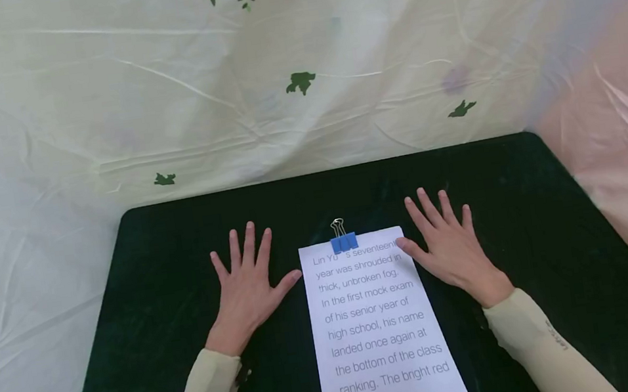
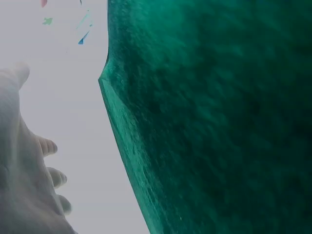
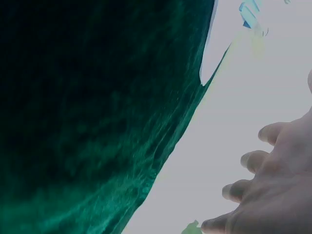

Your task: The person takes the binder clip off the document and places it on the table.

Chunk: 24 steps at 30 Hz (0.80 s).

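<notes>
A stack of white printed sheets (image 1: 376, 333) lies on the dark green table, held at its top edge by a blue binder clip (image 1: 344, 242) with silver wire handles. To its left my left hand (image 1: 248, 291) is spread palm down, thumb tip right at the paper's left edge. On the other side my right hand (image 1: 452, 250) is spread too, its thumb tip overlapping the sheets' upper right corner in the head view. Both hands hold nothing. Fingers of the left hand (image 2: 29, 161) and the right hand (image 3: 273, 175) show in the wrist views.
The table (image 1: 165, 242) has a dark green velvety cover and rounded far corners. Behind and beside it hangs pale wrinkled fabric (image 1: 191, 119) with green leaf shapes, turning pinkish at the right.
</notes>
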{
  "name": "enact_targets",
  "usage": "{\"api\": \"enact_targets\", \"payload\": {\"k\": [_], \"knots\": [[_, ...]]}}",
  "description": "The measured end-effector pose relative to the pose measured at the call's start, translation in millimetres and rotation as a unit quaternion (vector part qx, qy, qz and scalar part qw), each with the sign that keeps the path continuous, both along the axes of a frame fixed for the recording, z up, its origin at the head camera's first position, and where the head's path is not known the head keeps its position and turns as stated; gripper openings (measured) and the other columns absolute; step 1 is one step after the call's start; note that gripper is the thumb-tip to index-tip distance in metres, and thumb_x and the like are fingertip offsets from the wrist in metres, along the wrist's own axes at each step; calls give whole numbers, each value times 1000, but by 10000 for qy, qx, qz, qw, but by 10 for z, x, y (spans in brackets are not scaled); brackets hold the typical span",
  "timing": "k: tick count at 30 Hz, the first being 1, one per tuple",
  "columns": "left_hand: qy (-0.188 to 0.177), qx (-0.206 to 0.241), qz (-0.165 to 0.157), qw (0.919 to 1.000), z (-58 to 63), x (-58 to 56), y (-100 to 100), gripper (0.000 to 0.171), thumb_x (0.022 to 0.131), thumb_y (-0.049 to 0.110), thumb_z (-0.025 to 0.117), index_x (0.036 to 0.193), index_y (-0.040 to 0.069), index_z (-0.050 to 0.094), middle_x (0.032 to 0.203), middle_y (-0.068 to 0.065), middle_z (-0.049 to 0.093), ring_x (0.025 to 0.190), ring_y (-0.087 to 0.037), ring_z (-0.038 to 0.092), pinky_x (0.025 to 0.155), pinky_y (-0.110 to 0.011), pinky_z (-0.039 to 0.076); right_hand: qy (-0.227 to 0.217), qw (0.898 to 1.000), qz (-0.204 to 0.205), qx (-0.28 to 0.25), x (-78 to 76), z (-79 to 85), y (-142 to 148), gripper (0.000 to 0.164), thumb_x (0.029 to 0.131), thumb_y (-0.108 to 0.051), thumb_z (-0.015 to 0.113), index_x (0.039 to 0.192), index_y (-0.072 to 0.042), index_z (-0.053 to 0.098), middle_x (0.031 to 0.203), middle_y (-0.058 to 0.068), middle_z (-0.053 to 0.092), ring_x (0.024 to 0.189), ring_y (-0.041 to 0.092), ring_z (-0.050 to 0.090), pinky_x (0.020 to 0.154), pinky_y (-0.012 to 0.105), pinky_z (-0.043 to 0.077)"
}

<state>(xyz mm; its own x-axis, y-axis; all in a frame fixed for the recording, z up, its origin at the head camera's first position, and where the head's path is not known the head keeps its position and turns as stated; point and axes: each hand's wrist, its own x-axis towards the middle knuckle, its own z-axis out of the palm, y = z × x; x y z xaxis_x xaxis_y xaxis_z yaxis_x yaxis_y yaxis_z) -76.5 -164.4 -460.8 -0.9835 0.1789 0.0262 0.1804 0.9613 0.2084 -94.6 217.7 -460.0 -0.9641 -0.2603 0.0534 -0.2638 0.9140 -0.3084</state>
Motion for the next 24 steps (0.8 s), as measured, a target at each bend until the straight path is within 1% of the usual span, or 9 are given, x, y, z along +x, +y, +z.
{"api": "enact_targets", "payload": {"k": [3, 7, 12, 15, 20, 24], "knots": [[-63, 105, 5, 9999, 2, -28, 31, 102, 90, 80, 48, 167, 18, 21, 174, -13, 2, 156, -46, -4, 113, -78, 2, -92, 10000, -11, -38, -7, -6, -30, 89, 100, -69, 44, 167, -18, 15, 173, 13, 7, 156, 47, -3, 114, 77, 2], [-241, 302, 49, 9992, -1, -70, 68, 101, 91, 78, 49, 166, 17, 20, 173, -12, 5, 157, -45, -1, 114, -77, 2, -286, 9996, 21, -83, -18, -13, -77, 90, 100, -70, 43, 167, -17, 14, 173, 11, 7, 156, 46, 0, 115, 75, 1], [-364, 544, 60, 9978, -19, -127, 125, 100, 93, 76, 51, 166, 15, 22, 173, -13, 13, 157, -44, 4, 114, -77, 3, -509, 9985, 174, -100, -51, -22, -134, 95, 97, -73, 46, 167, -16, 16, 173, 10, 9, 157, 43, 2, 116, 74, 3], [-445, 623, 44, 9971, -24, -146, 166, 99, 93, 75, 51, 166, 15, 23, 172, -13, 15, 157, -42, 6, 115, -76, 4, -686, 9971, 297, -122, -77, -24, -156, 95, 97, -74, 46, 166, -15, 19, 173, 9, 12, 158, 41, 5, 117, 73, 5], [-597, 647, -49, 9961, -28, -179, 222, 97, 93, 72, 56, 165, 14, 27, 171, -12, 20, 158, -40, 9, 117, -73, 6, -997, 9937, 451, -244, -119, -43, -176, 91, 98, -72, 46, 165, -14, 25, 172, 8, 18, 158, 39, 9, 117, 72, 6], [-756, 616, -108, 9952, -37, -218, 262, 95, 93, 70, 59, 164, 14, 30, 171, -11, 23, 158, -38, 12, 118, -71, 8, -1139, 9917, 492, -331, -148, -57, -186, 91, 98, -73, 45, 164, -12, 28, 171, 10, 22, 157, 38, 12, 118, 70, 8]]}}
